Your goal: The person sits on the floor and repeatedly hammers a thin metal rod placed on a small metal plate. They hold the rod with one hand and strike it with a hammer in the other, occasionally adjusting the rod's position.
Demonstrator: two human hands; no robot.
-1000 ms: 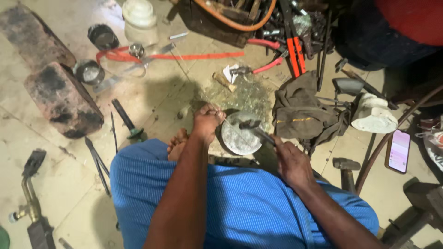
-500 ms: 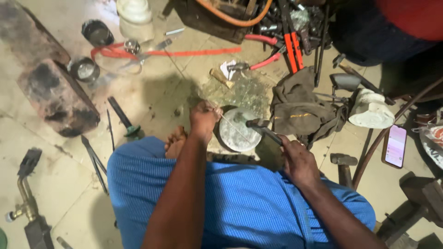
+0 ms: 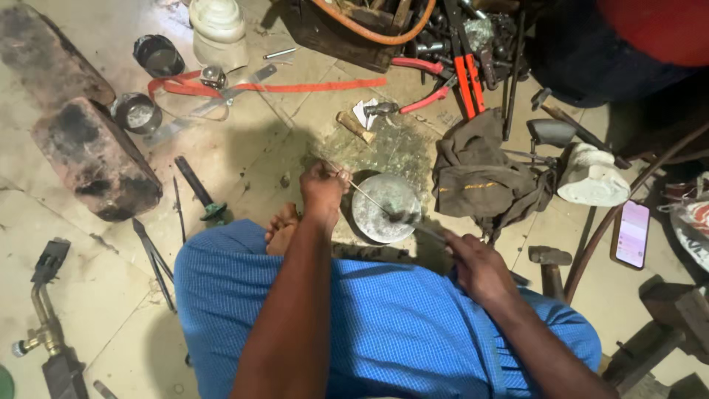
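Note:
I sit on the floor in a blue cloth, one bare foot (image 3: 282,226) showing. A round grey metal block (image 3: 386,207) stands in front of me. My left hand (image 3: 323,191) pinches a thin wire (image 3: 367,197) that runs across the block's top. My right hand (image 3: 478,266) grips the handle of a dark slim tool (image 3: 417,225) whose tip rests on the block where the wire ends.
Two scorched bricks (image 3: 96,159) lie at left, a gas torch (image 3: 46,325) at lower left, a dark rag (image 3: 480,177) and a phone (image 3: 632,233) at right. Red-handled pliers (image 3: 465,77), a hammer (image 3: 548,264) and small cups (image 3: 136,112) are scattered around.
My left hand has drawn back from the block's edge, pulling the wire out along its top. The right hand has shifted slightly lower and to the right with its tool.

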